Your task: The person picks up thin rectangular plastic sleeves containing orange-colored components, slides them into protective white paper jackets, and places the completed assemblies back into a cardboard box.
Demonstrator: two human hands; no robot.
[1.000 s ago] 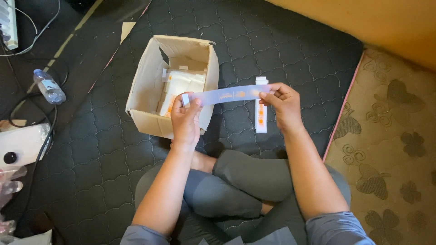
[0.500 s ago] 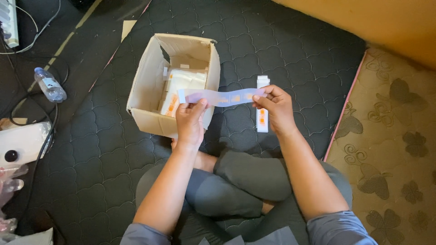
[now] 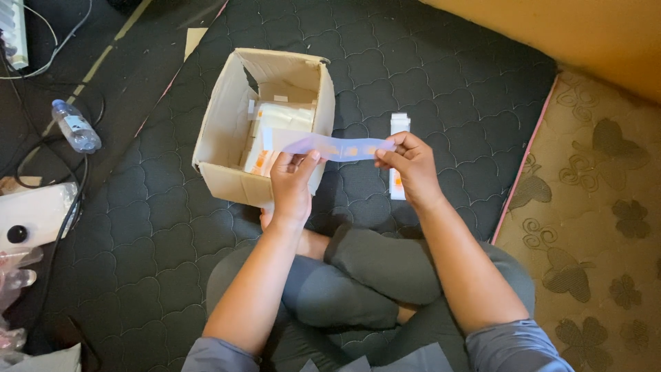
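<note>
Pale lilac paper strip with orange patches [image 3: 341, 148] is stretched out flat between both hands, hovering over the near right corner of the open brown cardboard box [image 3: 227, 127] and the dark quilted mat [image 3: 427, 76] underneath.

Going left to right: one clear plastic water bottle with a blue cap [image 3: 76, 127] lies on its side near the left edge of the mat, next to some black cables [image 3: 62, 220]. A white device with a black round button [image 3: 27, 220] sits below it at the far left. Then the box, just one, flaps up, with a stack of white and orange packets [image 3: 275, 131] inside; can't count those exactly.

Left hand [image 3: 292, 186] pinches the left end of the strip, thumb on top and fingertips [image 3: 297, 160] curled up behind it. Right hand [image 3: 410, 169] does the same on the right end, thumb and forefinger closed tight on the paper, other fingers tucked below. So the strip runs straight from one pinch to the other, slightly sagging in the middle.

One more long white strip with orange marks [image 3: 398, 155] lies on the mat just behind the right hand, partly hidden by it. That makes two strips outside the box.

Far right, a tan floral rug [image 3: 599, 207] butts up against the mat's right edge.
</note>
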